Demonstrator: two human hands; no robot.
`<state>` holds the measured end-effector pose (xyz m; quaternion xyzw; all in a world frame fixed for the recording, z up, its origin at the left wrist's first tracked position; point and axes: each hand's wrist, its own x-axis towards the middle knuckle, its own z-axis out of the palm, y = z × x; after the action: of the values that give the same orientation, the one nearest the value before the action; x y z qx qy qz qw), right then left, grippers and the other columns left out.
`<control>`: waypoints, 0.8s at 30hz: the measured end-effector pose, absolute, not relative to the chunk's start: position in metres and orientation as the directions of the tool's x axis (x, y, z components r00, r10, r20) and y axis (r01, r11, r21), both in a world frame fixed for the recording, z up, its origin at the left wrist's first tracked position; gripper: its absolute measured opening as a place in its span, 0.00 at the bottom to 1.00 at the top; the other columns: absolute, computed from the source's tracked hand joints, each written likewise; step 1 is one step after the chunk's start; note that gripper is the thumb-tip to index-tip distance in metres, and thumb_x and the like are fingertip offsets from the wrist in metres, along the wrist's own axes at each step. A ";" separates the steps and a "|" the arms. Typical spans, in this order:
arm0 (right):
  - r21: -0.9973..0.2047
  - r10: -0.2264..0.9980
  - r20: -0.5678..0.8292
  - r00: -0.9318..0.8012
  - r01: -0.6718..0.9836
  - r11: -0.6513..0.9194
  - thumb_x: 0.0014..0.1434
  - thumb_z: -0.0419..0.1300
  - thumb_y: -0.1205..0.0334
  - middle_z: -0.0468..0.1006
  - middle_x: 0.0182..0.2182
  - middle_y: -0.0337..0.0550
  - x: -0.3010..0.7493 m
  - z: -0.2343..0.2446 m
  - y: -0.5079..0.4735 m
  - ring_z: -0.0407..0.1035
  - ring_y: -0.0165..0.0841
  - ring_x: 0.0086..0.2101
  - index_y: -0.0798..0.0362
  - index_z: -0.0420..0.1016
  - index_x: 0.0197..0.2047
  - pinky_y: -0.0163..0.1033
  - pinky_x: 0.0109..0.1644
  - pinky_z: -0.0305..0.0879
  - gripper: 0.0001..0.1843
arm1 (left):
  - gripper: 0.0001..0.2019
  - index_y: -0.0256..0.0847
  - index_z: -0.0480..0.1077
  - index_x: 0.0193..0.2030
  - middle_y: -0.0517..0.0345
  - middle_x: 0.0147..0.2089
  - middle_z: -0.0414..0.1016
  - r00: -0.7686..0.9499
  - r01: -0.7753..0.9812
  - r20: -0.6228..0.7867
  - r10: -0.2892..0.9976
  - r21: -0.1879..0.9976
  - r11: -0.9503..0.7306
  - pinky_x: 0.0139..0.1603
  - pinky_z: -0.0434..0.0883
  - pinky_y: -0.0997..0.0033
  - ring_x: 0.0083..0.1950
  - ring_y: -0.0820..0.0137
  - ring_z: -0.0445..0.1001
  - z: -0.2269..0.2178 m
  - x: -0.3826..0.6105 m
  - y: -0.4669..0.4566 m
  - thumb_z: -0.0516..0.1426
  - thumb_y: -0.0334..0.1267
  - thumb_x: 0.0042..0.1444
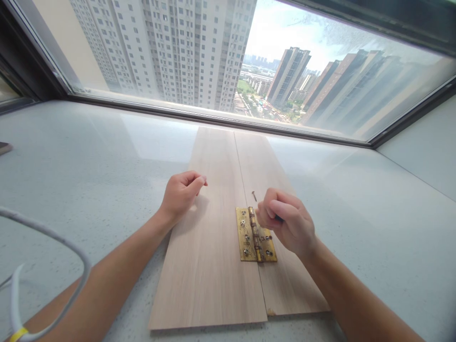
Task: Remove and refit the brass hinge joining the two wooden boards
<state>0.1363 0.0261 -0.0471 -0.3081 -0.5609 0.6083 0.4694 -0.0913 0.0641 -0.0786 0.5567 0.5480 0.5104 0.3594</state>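
Two pale wooden boards lie side by side: the left board (pixel 210 266) and the right board (pixel 285 285). A worn brass hinge (pixel 255 235) spans their seam, with screws in several holes of its leaves. Just beyond the hinge a loose screw (pixel 254 196) rests on the right board. My right hand (pixel 287 221) is closed above the hinge's right leaf, around something of which only a small dark bit shows. My left hand (pixel 185 192) is curled closed over the left board's left edge, thumb against the fingers; anything inside it is hidden.
The boards lie on a speckled white sill (pixel 107 175), reaching back toward a dark window frame (pixel 213 118). A white cable (pixel 83 266) with a yellow band loops at the lower left. A dark object (pixel 4 148) sits at the far left edge.
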 end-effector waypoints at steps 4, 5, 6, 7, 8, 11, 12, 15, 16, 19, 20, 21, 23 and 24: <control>-0.950 0.894 0.313 -0.322 -0.084 0.302 0.59 0.59 0.59 0.73 0.25 0.40 0.142 -0.051 0.018 0.66 0.31 0.27 0.52 0.75 0.32 0.40 0.30 0.60 0.08 | 0.11 0.38 0.70 0.22 0.68 0.16 0.58 -0.118 0.236 0.179 0.977 0.961 -0.148 0.22 0.54 0.75 0.19 0.79 0.54 -0.079 -0.092 0.065 0.54 0.37 0.54; -0.939 0.887 0.335 -0.317 -0.040 0.340 0.60 0.59 0.58 0.75 0.28 0.43 0.143 -0.051 0.015 0.68 0.33 0.30 0.53 0.77 0.35 0.42 0.34 0.61 0.08 | 0.11 0.38 0.69 0.22 0.68 0.16 0.58 -0.115 0.233 0.178 0.977 0.961 -0.148 0.22 0.54 0.75 0.19 0.79 0.54 -0.080 -0.092 0.065 0.54 0.37 0.54; -0.937 0.890 0.334 -0.311 -0.006 0.350 0.61 0.57 0.58 0.75 0.29 0.43 0.143 -0.051 0.012 0.68 0.34 0.31 0.52 0.78 0.39 0.43 0.35 0.61 0.10 | 0.11 0.38 0.69 0.22 0.68 0.16 0.58 -0.113 0.231 0.178 0.978 0.962 -0.148 0.22 0.54 0.75 0.19 0.79 0.54 -0.080 -0.092 0.065 0.54 0.37 0.54; -0.941 0.901 0.321 -0.293 0.013 0.339 0.63 0.55 0.58 0.74 0.27 0.43 0.143 -0.051 0.009 0.67 0.33 0.30 0.52 0.78 0.40 0.43 0.35 0.61 0.12 | 0.11 0.38 0.69 0.22 0.68 0.16 0.58 -0.112 0.232 0.178 0.978 0.961 -0.149 0.22 0.54 0.75 0.19 0.78 0.54 -0.079 -0.092 0.065 0.54 0.37 0.54; -0.947 0.914 0.306 -0.265 0.015 0.321 0.64 0.52 0.57 0.71 0.25 0.41 0.142 -0.051 0.007 0.65 0.32 0.28 0.52 0.77 0.39 0.42 0.34 0.59 0.14 | 0.11 0.38 0.69 0.22 0.68 0.16 0.57 -0.113 0.233 0.179 0.977 0.961 -0.149 0.23 0.54 0.75 0.20 0.78 0.54 -0.079 -0.092 0.065 0.54 0.37 0.54; -0.958 0.933 0.285 -0.219 -0.068 0.277 0.64 0.49 0.57 0.59 0.19 0.37 0.140 -0.051 0.007 0.54 0.30 0.24 0.52 0.69 0.24 0.40 0.29 0.51 0.19 | 0.11 0.38 0.69 0.22 0.68 0.16 0.57 -0.113 0.241 0.184 0.976 0.958 -0.153 0.23 0.54 0.75 0.19 0.78 0.54 -0.078 -0.092 0.064 0.54 0.36 0.53; -0.960 0.932 0.276 -0.235 -0.106 0.258 0.64 0.50 0.57 0.57 0.18 0.36 0.140 -0.051 0.008 0.51 0.29 0.23 0.52 0.64 0.21 0.40 0.28 0.48 0.20 | 0.11 0.38 0.69 0.22 0.68 0.16 0.57 -0.113 0.243 0.186 0.976 0.958 -0.155 0.22 0.54 0.75 0.19 0.78 0.54 -0.078 -0.092 0.064 0.54 0.36 0.53; -0.967 0.906 0.241 -0.347 -0.169 0.193 0.61 0.52 0.57 0.53 0.16 0.34 0.142 -0.051 0.015 0.48 0.28 0.21 0.51 0.55 0.17 0.40 0.27 0.45 0.21 | 0.11 0.38 0.69 0.22 0.68 0.16 0.57 -0.117 0.245 0.188 0.975 0.957 -0.155 0.22 0.54 0.75 0.19 0.78 0.54 -0.077 -0.091 0.064 0.55 0.36 0.53; -0.970 0.896 0.228 -0.380 -0.172 0.174 0.60 0.53 0.56 0.52 0.16 0.34 0.144 -0.050 0.017 0.48 0.28 0.21 0.51 0.57 0.18 0.39 0.26 0.45 0.21 | 0.11 0.38 0.69 0.22 0.68 0.16 0.57 -0.119 0.246 0.185 0.976 0.957 -0.152 0.22 0.54 0.75 0.19 0.78 0.54 -0.077 -0.091 0.064 0.55 0.36 0.53; -0.976 0.887 0.175 -0.427 -0.194 0.100 0.58 0.57 0.53 0.55 0.17 0.31 0.147 -0.048 0.020 0.48 0.26 0.19 0.51 0.63 0.26 0.37 0.25 0.45 0.14 | 0.11 0.38 0.69 0.22 0.68 0.15 0.57 -0.117 0.242 0.175 0.977 0.960 -0.143 0.22 0.54 0.75 0.19 0.78 0.54 -0.077 -0.091 0.064 0.55 0.36 0.53; -0.976 0.894 0.166 -0.416 -0.196 0.090 0.58 0.58 0.53 0.58 0.17 0.31 0.148 -0.048 0.020 0.51 0.26 0.19 0.50 0.64 0.28 0.37 0.25 0.48 0.12 | 0.11 0.38 0.69 0.22 0.68 0.15 0.57 -0.115 0.241 0.176 0.978 0.960 -0.144 0.22 0.54 0.75 0.19 0.78 0.54 -0.077 -0.091 0.064 0.54 0.36 0.53; -0.976 0.904 0.176 -0.389 -0.191 0.108 0.58 0.59 0.53 0.62 0.18 0.32 0.148 -0.048 0.019 0.55 0.27 0.20 0.50 0.65 0.29 0.37 0.26 0.52 0.12 | 0.11 0.38 0.69 0.22 0.68 0.16 0.57 -0.114 0.241 0.177 0.978 0.960 -0.146 0.22 0.54 0.75 0.19 0.78 0.54 -0.077 -0.091 0.064 0.54 0.36 0.53; -0.962 0.921 0.265 -0.288 -0.140 0.233 0.58 0.60 0.53 0.71 0.23 0.37 0.151 -0.050 0.016 0.65 0.31 0.25 0.50 0.68 0.30 0.41 0.32 0.61 0.11 | 0.11 0.38 0.69 0.22 0.68 0.16 0.57 -0.117 0.244 0.181 0.977 0.958 -0.148 0.22 0.54 0.75 0.19 0.78 0.54 -0.078 -0.092 0.064 0.55 0.37 0.53; -0.947 0.919 0.321 -0.231 -0.091 0.308 0.58 0.61 0.52 0.74 0.26 0.40 0.152 -0.052 0.015 0.68 0.34 0.28 0.51 0.71 0.30 0.43 0.36 0.63 0.11 | 0.11 0.38 0.69 0.22 0.68 0.16 0.58 -0.117 0.246 0.181 0.977 0.958 -0.148 0.22 0.54 0.75 0.20 0.78 0.55 -0.078 -0.092 0.065 0.55 0.37 0.53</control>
<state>0.1518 0.0147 -0.0516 -0.3348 -0.6177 0.4837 0.5219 -0.0916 0.0645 -0.0779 0.5597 0.5460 0.5105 0.3578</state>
